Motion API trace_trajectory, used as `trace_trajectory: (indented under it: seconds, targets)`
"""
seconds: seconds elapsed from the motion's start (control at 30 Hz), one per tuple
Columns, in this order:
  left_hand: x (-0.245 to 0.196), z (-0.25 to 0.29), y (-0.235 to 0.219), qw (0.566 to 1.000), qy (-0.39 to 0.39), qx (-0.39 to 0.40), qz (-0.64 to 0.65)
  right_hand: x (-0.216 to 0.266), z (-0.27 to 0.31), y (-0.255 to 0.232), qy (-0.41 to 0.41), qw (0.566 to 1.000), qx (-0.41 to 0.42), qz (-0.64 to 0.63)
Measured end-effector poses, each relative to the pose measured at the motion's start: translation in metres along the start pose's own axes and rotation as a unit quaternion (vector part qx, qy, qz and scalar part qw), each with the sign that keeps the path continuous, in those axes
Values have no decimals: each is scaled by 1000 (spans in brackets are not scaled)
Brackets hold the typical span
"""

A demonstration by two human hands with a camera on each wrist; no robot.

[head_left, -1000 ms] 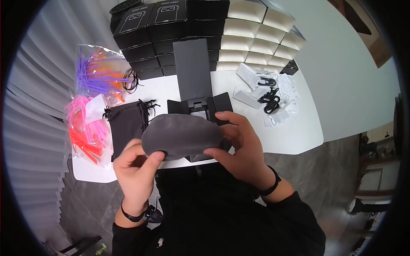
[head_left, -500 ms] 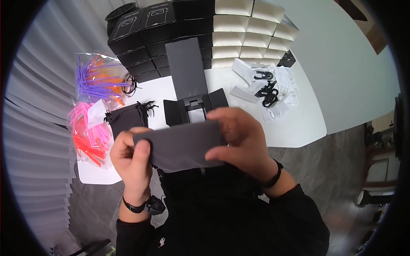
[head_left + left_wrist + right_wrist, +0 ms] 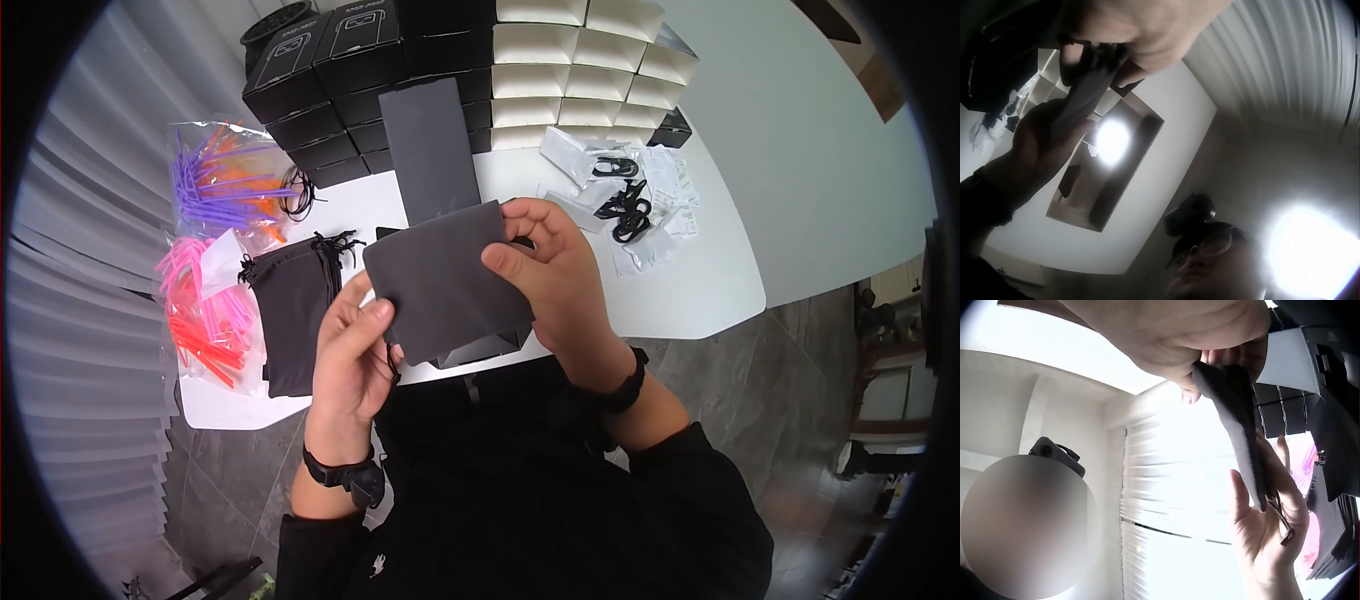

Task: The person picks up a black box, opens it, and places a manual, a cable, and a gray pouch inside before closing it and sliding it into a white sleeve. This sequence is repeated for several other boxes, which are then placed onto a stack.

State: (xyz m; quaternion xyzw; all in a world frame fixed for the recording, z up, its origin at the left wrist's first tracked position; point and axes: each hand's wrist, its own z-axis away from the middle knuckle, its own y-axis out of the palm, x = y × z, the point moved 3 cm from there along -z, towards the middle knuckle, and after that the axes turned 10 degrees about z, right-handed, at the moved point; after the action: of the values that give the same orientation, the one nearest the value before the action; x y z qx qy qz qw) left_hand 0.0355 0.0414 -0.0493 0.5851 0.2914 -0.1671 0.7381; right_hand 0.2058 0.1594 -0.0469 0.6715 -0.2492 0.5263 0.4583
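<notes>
A dark grey cloth pouch [image 3: 445,285] is held up between both hands, its flat face toward the head view. The left hand [image 3: 350,350] pinches its lower left edge, thumb on the near face. At the upper right edge the right hand [image 3: 560,270] grips it, with the thumb near the face and fingers behind. Edge-on in the right wrist view, the pouch [image 3: 1235,419] looks thin, and a dark cord [image 3: 1282,519] hangs by the left hand [image 3: 1269,544]. Behind the pouch stands an opened black box with its lid [image 3: 432,150] raised; its inside is mostly hidden.
Stacked black boxes [image 3: 355,90] and white-lined open boxes [image 3: 535,80] line the table's back. On the left lie a pile of dark pouches [image 3: 295,320] and bags of coloured sticks [image 3: 225,195]. Black cables [image 3: 630,215] and clear packets lie at the right.
The pouch has gone from lying wide and low to tilted, higher and more square to view. The left hand has shifted right; the right hand has risen and now grips the upper corner.
</notes>
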Motion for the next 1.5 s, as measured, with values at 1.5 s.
trace_trajectory:
  seconds: [1.5]
  targets:
    - [41,19,-6,996,10,-84,29,-29,40,-15,18,957,14,288]
